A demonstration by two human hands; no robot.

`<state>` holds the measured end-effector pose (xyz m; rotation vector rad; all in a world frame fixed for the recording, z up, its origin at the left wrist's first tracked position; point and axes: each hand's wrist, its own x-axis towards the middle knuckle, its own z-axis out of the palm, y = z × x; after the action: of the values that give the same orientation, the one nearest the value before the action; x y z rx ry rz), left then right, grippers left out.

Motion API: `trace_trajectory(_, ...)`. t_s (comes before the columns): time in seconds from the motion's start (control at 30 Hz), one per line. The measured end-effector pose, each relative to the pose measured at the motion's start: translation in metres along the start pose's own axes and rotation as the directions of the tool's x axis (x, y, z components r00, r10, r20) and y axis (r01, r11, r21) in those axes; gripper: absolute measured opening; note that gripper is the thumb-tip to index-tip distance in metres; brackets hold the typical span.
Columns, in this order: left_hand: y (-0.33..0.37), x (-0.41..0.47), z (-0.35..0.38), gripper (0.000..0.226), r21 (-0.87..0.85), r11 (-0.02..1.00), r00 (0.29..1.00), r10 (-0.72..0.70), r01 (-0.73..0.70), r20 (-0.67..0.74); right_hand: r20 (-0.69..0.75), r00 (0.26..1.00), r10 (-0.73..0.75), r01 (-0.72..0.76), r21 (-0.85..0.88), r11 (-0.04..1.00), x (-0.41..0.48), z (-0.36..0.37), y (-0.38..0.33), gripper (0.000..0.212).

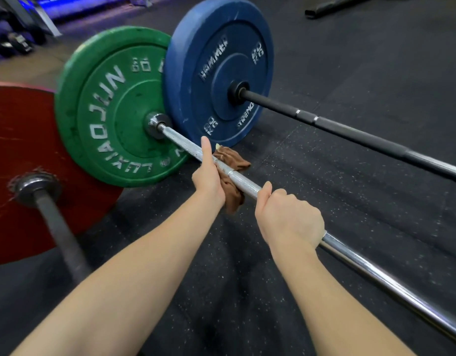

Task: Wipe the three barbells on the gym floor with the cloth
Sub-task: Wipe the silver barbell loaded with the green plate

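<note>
Three barbells lie side by side on the black gym floor. The middle one has a silver bar [376,278] and a green plate [106,106]. My left hand [209,176] presses a brown cloth [232,163] around this silver bar, close to the green plate, thumb pointing along the bar. My right hand [288,217] grips the same bar bare, just behind the cloth. The far barbell has a black bar [350,129] and a blue plate [221,73]. The near barbell has a dark bar [60,232] and a red plate [18,150].
Speckled black rubber flooring [324,188] lies between the bars. Dark gym equipment [16,34] stands at the back left under blue light. A black bench foot or frame [337,7] lies at the top right.
</note>
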<state>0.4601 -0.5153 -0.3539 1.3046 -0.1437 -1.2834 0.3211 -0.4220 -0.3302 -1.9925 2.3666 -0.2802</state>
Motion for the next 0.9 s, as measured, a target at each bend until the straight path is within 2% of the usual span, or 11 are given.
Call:
trace_trajectory(0.17, -0.007, -0.025, 0.004, 0.067, -0.003, 0.999, 0.995, 0.041, -0.041, -0.086, 0.001, 1.0, -0.002, 0.002, 0.009, 1.0, -0.002, -0.004, 0.001, 0.053)
trace_trajectory(0.27, -0.01, -0.039, 0.008, 0.071, 0.018, 1.0, 0.995, 0.003, -0.001, -0.099, 0.028, 1.0, -0.002, 0.001, 0.021, 1.0, -0.001, -0.007, 0.0, 0.053)
trace_trajectory(0.43, -0.037, -0.063, 0.008, 0.072, 0.058, 0.998, 0.999, -0.027, 0.029, -0.03, 0.028, 0.999, -0.043, 0.042, 0.022, 0.999, -0.005, -0.012, 0.004, 0.057)
trace_trajectory(0.5, -0.041, -0.067, 0.009, 0.069, 0.07, 0.997, 0.999, -0.039, 0.04, -0.011, 0.116, 0.986, -0.119, 0.109, 0.086, 0.99, -0.005, -0.019, 0.008, 0.051)
trace_trajectory(0.57, -0.04, -0.065, 0.008, 0.069, 0.074, 0.997, 1.0, -0.011, 0.012, -0.007, 0.244, 0.942, -0.23, 0.196, 0.157, 0.968, -0.003, -0.029, 0.019, 0.043)
trace_trajectory(0.63, -0.039, -0.062, 0.007, 0.07, 0.092, 0.996, 1.0, 0.005, -0.005, -0.004, 0.348, 0.88, -0.323, 0.303, 0.112, 0.946, -0.003, -0.039, 0.042, 0.04)
trace_trajectory(0.7, -0.04, -0.061, 0.005, 0.071, 0.116, 0.993, 1.0, 0.01, -0.01, 0.001, 0.431, 0.835, -0.342, 0.38, -0.002, 0.925, -0.007, -0.047, 0.073, 0.044)
trace_trajectory(0.8, -0.041, -0.059, 0.004, 0.073, 0.12, 0.993, 1.0, 0.007, -0.009, 0.019, 0.499, 0.817, -0.289, 0.342, -0.015, 0.94, -0.013, -0.05, 0.105, 0.051)
trace_trajectory(0.9, -0.039, -0.057, 0.0, 0.078, 0.15, 0.989, 0.999, -0.014, 0.007, 0.048, 0.475, 0.841, -0.259, 0.271, 0.045, 0.962, -0.014, -0.043, 0.104, 0.049)
